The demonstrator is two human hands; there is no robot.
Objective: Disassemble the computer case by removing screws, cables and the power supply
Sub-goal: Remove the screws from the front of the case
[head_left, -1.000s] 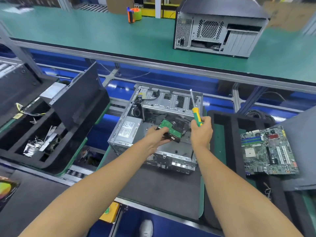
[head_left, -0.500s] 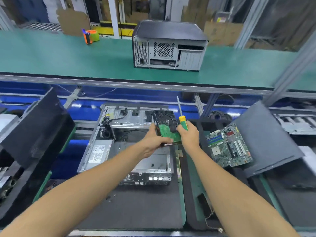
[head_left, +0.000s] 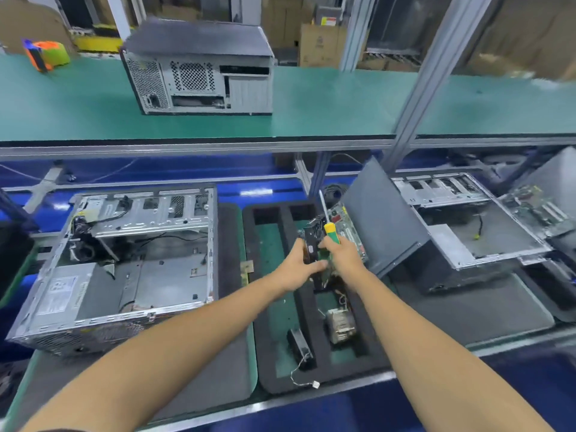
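Note:
The open computer case (head_left: pixel 124 263) lies on its side at the left, with the silver power supply (head_left: pixel 62 291) and black cables (head_left: pixel 90 244) still inside. Over the black foam tray (head_left: pixel 271 363) to the right of the case, my left hand (head_left: pixel 299 269) holds a hard drive (head_left: pixel 311 244) with a green circuit board, standing on edge. My right hand (head_left: pixel 343 257) touches the drive's other side while gripping a screwdriver (head_left: pixel 328 222) with a yellow and green handle, its shaft pointing up.
A motherboard (head_left: pixel 349 232) sits in the tray behind my hands. A small fan (head_left: pixel 299 341) and a metal part (head_left: pixel 339 322) lie in the tray's near slots. A dark panel (head_left: pixel 383 219) leans at the right beside another stripped case (head_left: pixel 467 226). A closed case (head_left: pixel 199 70) stands on the upper green shelf.
Both hands lifted the hard drive out of the case and carried it rightward over the foam tray. The view has swung to the right.

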